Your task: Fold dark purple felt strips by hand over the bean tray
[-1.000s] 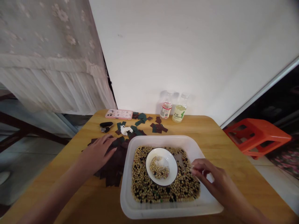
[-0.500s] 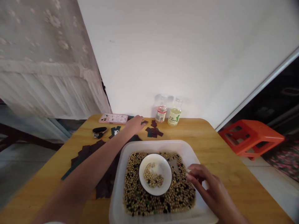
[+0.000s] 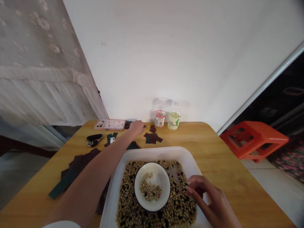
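White wall (image 3: pixel 152 57) behind, lace curtain (image 3: pixel 40 63) hanging at left, orange plastic stool (image 3: pixel 254 139) on the tile floor at right. Honey-coloured wooden table (image 3: pixel 220 142) in front of the wall.

White plastic tray (image 3: pixel 152 153) sits at the near table edge, cut off by the frame bottom, rounded corners, filled with mixed beans (image 3: pixel 180 205), mostly pale with dark ones among them. White ceramic bowl (image 3: pixel 140 199) with a dark rim sits in the beans, left of the tray's centre, with a small heap of pale beans (image 3: pixel 150 191) inside. Flat grey square piece (image 3: pixel 173 173) lies in the beans just right of the bowl.

Right hand (image 3: pixel 201 193) is over the tray's right side, fingers curled and pointing left toward the bowl, tips close together at the beans; cannot tell if they pinch anything. Left hand (image 3: pixel 137 127) is stretched across the table, forearm running diagonally from lower left to the far side, fingers bent down beside dark paper squares (image 3: pixel 152 137); grip unclear, cannot tell if it holds one.

Long dark green strip (image 3: pixel 64 185) angles up-right under the forearm. Pink-cased phone (image 3: pixel 109 124), black key fob (image 3: pixel 94 139), two plastic bottles (image 3: pixel 160 117) (image 3: pixel 174 121) stand or lie along the far edge.
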The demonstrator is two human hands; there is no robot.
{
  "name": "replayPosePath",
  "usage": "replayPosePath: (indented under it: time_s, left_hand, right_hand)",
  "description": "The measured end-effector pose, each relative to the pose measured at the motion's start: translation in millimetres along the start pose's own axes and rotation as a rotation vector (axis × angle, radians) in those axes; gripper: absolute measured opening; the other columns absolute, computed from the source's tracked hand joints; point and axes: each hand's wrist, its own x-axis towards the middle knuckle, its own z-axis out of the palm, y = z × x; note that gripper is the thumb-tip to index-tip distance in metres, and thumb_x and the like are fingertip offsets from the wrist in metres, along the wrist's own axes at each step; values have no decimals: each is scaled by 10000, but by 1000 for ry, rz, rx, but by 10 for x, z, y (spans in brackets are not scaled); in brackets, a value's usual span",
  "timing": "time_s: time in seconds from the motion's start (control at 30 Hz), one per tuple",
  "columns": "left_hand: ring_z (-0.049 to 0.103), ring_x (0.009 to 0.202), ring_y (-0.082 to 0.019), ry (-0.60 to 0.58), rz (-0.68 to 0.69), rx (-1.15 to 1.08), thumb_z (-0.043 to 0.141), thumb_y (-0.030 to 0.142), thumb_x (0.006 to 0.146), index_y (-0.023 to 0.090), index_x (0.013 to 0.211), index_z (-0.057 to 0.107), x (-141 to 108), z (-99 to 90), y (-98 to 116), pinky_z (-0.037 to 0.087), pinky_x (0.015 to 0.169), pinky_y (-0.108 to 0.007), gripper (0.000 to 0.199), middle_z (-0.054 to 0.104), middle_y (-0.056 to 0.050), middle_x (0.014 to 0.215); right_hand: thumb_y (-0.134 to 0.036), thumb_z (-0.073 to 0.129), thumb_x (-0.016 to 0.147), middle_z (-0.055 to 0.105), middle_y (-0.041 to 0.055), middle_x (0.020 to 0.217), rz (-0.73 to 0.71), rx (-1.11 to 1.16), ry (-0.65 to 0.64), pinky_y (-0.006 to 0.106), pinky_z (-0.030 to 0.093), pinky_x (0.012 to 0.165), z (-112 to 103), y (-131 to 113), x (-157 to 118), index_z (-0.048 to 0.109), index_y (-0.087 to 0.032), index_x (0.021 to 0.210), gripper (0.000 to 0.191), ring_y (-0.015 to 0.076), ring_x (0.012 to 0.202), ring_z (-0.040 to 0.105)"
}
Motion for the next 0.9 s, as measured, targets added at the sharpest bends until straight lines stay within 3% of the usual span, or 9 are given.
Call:
replayPosePath:
  time_s: [0.17, 0.3, 0.43, 0.63, 0.73, 0.8, 0.9]
  left_hand:
    - [539, 941, -188, 69, -52, -228, 486, 312, 828, 171, 1104, 497, -46, -81, -21, 457, 785, -393, 310, 519, -76, 1123]
    - [553, 910, -177, 100, -90, -528, 475, 321, 834, 170, 1076, 515, -257, -211, -18, 465, 770, -377, 288, 540, -73, 1093]
    - [635, 792, -187, 21, -47, -897, 425, 345, 841, 133, 970, 547, -745, -256, 75, 500, 697, -310, 277, 662, -107, 892]
    - [616, 931, -170, -141, -3, -1359, 403, 367, 844, 165, 913, 543, -1468, -195, 299, 497, 775, -281, 256, 662, -113, 999]
    - [635, 884, -180, -211, -127, -1705, 517, 333, 798, 148, 845, 576, -1661, -149, 372, 508, 745, -267, 200, 684, -112, 926]
    - [654, 809, -168, -214, -168, -1771, 628, 239, 723, 146, 853, 594, -1749, -100, 398, 513, 718, -246, 163, 700, -80, 850]
    - [659, 679, -133, -238, -193, -1782, 686, 183, 663, 156, 948, 597, -1829, -8, 408, 514, 710, -244, 300, 698, -30, 732]
  right_hand:
    - [-287, 471, 840, 625, 2, 697, 5, 2, -7, 221, 493, 514, -4, -21, 7, 479, -225, 933, 112, 126, 535, 577]
    - [-279, 475, 839, 623, 4, 703, -16, -10, -8, 228, 497, 543, -13, -31, -10, 484, -220, 934, 113, 125, 548, 574]
    - [-278, 461, 848, 637, 46, 808, -7, 22, -33, 234, 487, 530, -33, -49, 34, 494, -212, 929, 110, 136, 603, 585]
    - [-286, 505, 823, 614, 56, 843, -66, 103, -7, 267, 472, 561, -120, -360, 484, 493, -211, 893, 103, 136, 618, 568]
    - [-269, 552, 789, 617, 27, 830, -75, 187, 19, 253, 458, 543, -105, -566, 719, 485, -225, 907, 143, 124, 610, 549]
    - [-258, 571, 767, 631, 19, 828, -79, 246, -40, 249, 447, 528, -42, -636, 811, 489, -233, 923, 178, 124, 611, 543]
    - [-242, 581, 752, 651, 10, 818, -66, 317, -112, 256, 440, 545, 91, -624, 862, 482, -240, 953, 224, 129, 632, 559]
